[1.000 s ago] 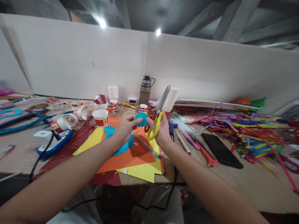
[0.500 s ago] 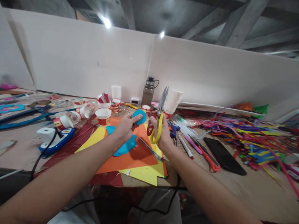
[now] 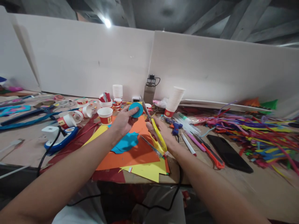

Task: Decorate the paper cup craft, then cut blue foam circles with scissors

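Note:
My left hand pinches a round blue paper disc, with a bit of yellow paper showing behind its upper edge. In my right hand are scissors with yellow handles, their blades pointing up and to the left, close to the disc's right side. Whether the blades touch the paper I cannot tell. Beneath my hands, blue paper cut-outs with wavy edges lie on an orange sheet. Yellow paper sticks out at the front.
A paper cup stands left of my hands. Behind are a water bottle and a tall cup stack. To the right lie a blue glue gun, a red cutter, a black phone and colourful pipe cleaners. A blue-white power strip sits left.
The scissors have tipped from upright to leaning left, bringing the blades beside the blue disc. My left hand has shifted slightly left and up with the disc.

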A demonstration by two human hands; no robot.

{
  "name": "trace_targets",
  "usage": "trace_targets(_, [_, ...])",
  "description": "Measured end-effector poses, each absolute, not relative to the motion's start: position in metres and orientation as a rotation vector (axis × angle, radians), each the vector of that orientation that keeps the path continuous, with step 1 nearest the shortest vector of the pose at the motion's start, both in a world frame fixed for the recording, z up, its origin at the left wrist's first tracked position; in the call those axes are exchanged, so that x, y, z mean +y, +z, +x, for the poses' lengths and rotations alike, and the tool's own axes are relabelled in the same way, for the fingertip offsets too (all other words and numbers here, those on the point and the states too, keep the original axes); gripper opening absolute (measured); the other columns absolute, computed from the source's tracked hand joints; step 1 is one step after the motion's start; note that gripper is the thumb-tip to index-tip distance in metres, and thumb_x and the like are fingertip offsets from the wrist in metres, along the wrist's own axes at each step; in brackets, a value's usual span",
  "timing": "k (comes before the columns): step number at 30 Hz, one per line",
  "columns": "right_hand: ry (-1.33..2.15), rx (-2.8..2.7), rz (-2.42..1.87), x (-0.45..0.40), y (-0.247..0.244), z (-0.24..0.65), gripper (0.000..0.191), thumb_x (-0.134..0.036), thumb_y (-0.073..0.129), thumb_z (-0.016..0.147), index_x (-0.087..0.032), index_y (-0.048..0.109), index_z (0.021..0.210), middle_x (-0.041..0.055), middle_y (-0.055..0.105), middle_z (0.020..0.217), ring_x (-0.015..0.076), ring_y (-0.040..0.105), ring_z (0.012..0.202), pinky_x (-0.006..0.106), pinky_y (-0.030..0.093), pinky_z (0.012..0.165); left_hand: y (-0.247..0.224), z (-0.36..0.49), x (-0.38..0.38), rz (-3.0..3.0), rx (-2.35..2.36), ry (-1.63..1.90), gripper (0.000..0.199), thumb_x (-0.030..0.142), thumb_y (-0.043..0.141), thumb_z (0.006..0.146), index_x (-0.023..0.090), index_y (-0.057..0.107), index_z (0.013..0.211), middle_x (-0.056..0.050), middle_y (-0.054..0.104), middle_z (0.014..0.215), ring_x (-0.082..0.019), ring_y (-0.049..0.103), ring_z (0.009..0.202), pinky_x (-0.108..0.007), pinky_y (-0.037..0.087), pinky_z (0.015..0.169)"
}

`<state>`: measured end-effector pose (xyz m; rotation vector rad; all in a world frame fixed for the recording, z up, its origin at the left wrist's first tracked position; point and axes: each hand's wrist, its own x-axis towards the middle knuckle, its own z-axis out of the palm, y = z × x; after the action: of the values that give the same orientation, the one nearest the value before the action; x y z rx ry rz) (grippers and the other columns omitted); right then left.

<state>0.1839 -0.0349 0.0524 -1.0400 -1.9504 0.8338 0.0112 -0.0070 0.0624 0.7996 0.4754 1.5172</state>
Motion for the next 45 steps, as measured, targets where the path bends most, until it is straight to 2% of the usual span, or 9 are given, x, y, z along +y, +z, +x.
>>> trace_targets(5, [0.927,-1.924,-1.014,-0.039,0.054,0.181,0.046,-0.058,0.052,0.085,-0.02,0.053,0.11,-0.0045,0.044,0.065,0.0099,0.042,0.056,0.024,0.037,0.054,0.061,0.011,-0.004,0.672,0.502,1.556,0.026,0.016,0.081,0.062,0.019,0.061,0.077,0.005,0.064,0.068,-0.006,0.058,0.059,-0.018,0.042,0.051])
trace_targets(9, [0.849,-1.921,-1.013,-0.04,0.05,0.18,0.044,-0.058,0.05,0.086,-0.022,0.053,0.111,-0.0046,0.043,0.066,0.0103,0.041,0.057,0.024,0.035,0.056,0.061,0.015,-0.006,0.585,0.514,1.575,0.026,0.016,0.081,0.062,0.019,0.059,0.075,0.007,0.064,0.065,-0.006,0.058,0.057,-0.019,0.042,0.051])
trace_targets(15, [0.636,-1.998,-1.054,-0.037,0.047,0.178,0.035,-0.053,0.051,0.087,-0.02,0.053,0.099,-0.002,0.047,0.075,0.0125,0.042,0.068,0.026,0.033,0.061,0.058,0.019,-0.009,0.585,0.488,1.599,0.023,0.016,0.08,0.063,0.02,0.061,0.075,0.006,0.065,0.065,-0.006,0.058,0.057,-0.019,0.041,0.05])
trace_targets(21, [0.595,-2.012,-1.075,-0.036,0.045,0.177,0.031,-0.051,0.049,0.088,-0.02,0.049,0.09,-0.0025,0.045,0.075,0.0121,0.039,0.068,0.026,0.031,0.062,0.057,0.021,-0.009,0.6,0.512,1.63,0.022,0.017,0.08,0.065,0.02,0.06,0.075,0.006,0.064,0.065,-0.007,0.057,0.057,-0.019,0.04,0.05])
trace_targets(29, [0.642,-1.997,-1.03,-0.034,0.05,0.18,0.034,-0.054,0.051,0.086,-0.02,0.051,0.09,-0.0011,0.048,0.076,0.0128,0.044,0.07,0.024,0.035,0.061,0.058,0.019,-0.01,0.737,0.515,1.631,0.025,0.016,0.082,0.06,0.018,0.063,0.075,0.005,0.063,0.065,-0.005,0.052,0.056,-0.016,0.033,0.045])
trace_targets(34, [0.668,-2.02,-1.023,-0.032,0.051,0.185,0.035,-0.055,0.05,0.086,-0.02,0.051,0.089,-0.0009,0.05,0.075,0.0123,0.043,0.066,0.024,0.035,0.058,0.059,0.014,-0.008,0.843,0.574,1.605,0.024,0.018,0.082,0.059,0.016,0.066,0.078,0.003,0.064,0.069,-0.005,0.054,0.06,-0.015,0.035,0.046])
trace_targets(41, [0.587,-2.061,-0.999,-0.032,0.051,0.185,0.028,-0.05,0.05,0.088,-0.021,0.051,0.089,-0.0008,0.048,0.078,0.0134,0.042,0.071,0.025,0.035,0.061,0.058,0.013,-0.008,0.858,0.575,1.594,0.023,0.019,0.082,0.06,0.016,0.067,0.077,0.003,0.064,0.069,-0.006,0.056,0.061,-0.016,0.036,0.047])
trace_targets(45, [0.611,-2.047,-1.004,-0.032,0.051,0.185,0.03,-0.05,0.05,0.088,-0.021,0.053,0.093,-0.0002,0.051,0.078,0.014,0.045,0.072,0.025,0.037,0.062,0.058,0.013,-0.008,0.852,0.587,1.597,0.022,0.019,0.081,0.061,0.016,0.067,0.076,0.003,0.065,0.069,-0.006,0.056,0.061,-0.016,0.036,0.048])
